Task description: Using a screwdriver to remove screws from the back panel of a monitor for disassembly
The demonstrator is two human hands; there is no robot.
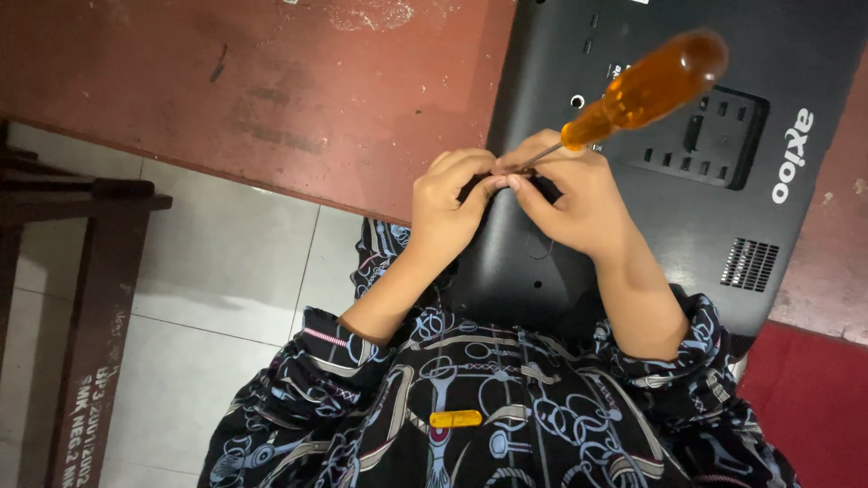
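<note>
A black laptop (723,208) lies bottom side up on a worn red table (298,99), overhanging the near edge toward me. My right hand (579,203) grips a screwdriver with a clear orange handle (646,90); its metal shaft runs down between my fingers. My left hand (448,208) is curled beside it, fingertips meeting the right hand's at the screwdriver's tip over the laptop's base. What the tip touches is hidden by my fingers.
A vent grille (749,264) and a recessed panel (710,136) mark the laptop's underside. A dark wooden bench (81,298) stands on the grey tiled floor (226,271) at left. A red surface (814,407) shows at bottom right.
</note>
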